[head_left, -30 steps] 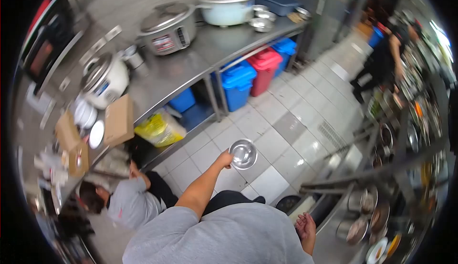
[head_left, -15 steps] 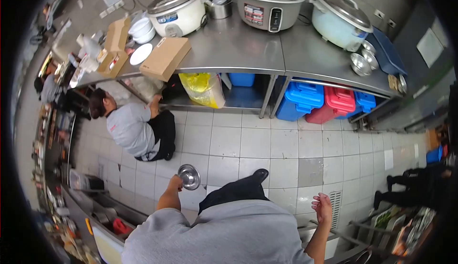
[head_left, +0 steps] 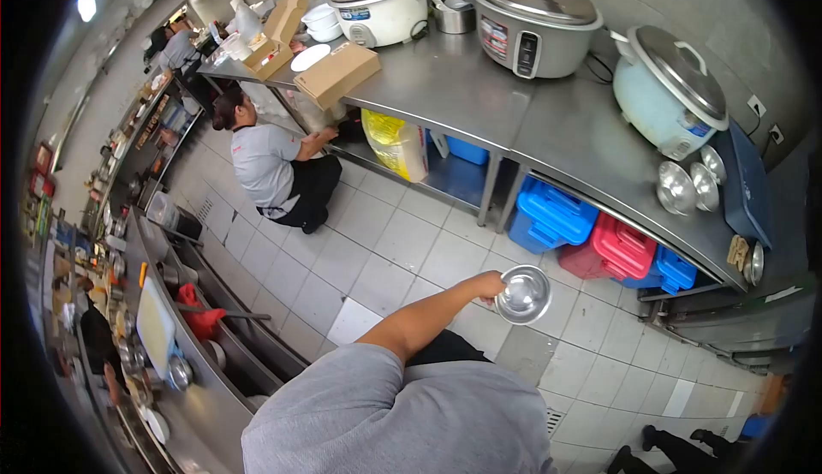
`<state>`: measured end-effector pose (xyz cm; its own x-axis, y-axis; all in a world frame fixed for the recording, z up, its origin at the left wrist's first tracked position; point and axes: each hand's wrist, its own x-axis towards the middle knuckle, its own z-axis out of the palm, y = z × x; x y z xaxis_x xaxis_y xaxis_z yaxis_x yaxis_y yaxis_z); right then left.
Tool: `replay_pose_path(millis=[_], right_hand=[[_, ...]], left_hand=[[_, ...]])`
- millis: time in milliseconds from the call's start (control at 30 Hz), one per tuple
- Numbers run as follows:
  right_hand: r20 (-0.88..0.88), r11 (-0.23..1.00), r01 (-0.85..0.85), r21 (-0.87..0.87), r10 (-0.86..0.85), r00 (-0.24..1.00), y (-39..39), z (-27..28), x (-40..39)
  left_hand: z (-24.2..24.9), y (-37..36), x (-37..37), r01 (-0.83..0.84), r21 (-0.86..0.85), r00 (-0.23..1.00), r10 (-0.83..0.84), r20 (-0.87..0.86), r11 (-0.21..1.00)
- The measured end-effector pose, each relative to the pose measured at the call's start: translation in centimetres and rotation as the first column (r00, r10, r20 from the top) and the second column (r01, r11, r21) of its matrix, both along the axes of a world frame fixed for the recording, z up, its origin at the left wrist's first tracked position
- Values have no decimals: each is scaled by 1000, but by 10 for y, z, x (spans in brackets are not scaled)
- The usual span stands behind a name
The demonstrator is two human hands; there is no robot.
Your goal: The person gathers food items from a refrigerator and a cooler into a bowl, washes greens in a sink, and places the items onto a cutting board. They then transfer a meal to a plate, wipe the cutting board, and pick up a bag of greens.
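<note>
My left hand (head_left: 490,286) grips the rim of a shiny metal bowl (head_left: 524,295), fingers closed on its left edge. The bowl hangs in front of my body above the tiled floor, and its hollow side faces up toward me. My right hand is out of sight in the current view. Closest to the bowl, under the steel counter (head_left: 462,89), stand a blue lidded bin (head_left: 548,217) and a red lidded bin (head_left: 606,250). Several small metal bowls (head_left: 676,188) sit at the counter's right end.
A co-worker (head_left: 278,157) crouches by the lower shelf at left. Rice cookers (head_left: 538,29) and a cardboard box (head_left: 337,73) stand on the counter. A steel sink unit (head_left: 231,345) runs along my left side. Another person's legs (head_left: 676,453) show at lower right.
My left arm has swung to the right across my body, carrying the metal bowl. My right hand, visible before with fingers apart, has left the view. The camera has turned.
</note>
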<state>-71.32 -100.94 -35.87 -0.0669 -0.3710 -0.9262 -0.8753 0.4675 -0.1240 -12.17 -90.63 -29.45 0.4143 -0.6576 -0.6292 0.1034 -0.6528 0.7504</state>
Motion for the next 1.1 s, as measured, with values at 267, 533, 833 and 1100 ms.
replay_pose_path(millis=[267,533,833,1100], right_hand=[[648,958,274,-83,-157,745,-183,137,-39],[829,983,171,-69,-39,558,-342,183,-27],[601,664,709,-237,-473,644,-551,166,-286],[901,147,907,-396,-130,414,-768,338,-431]], left_hand=[[83,-172,-242,294,-116,925,-313,-215,949],[94,-333,-353,234,-122,906,-262,-334,965],[6,-603,-445,169,-24,831,-156,-534,985],[102,-880,-584,348,-332,914,-396,-87,877]])
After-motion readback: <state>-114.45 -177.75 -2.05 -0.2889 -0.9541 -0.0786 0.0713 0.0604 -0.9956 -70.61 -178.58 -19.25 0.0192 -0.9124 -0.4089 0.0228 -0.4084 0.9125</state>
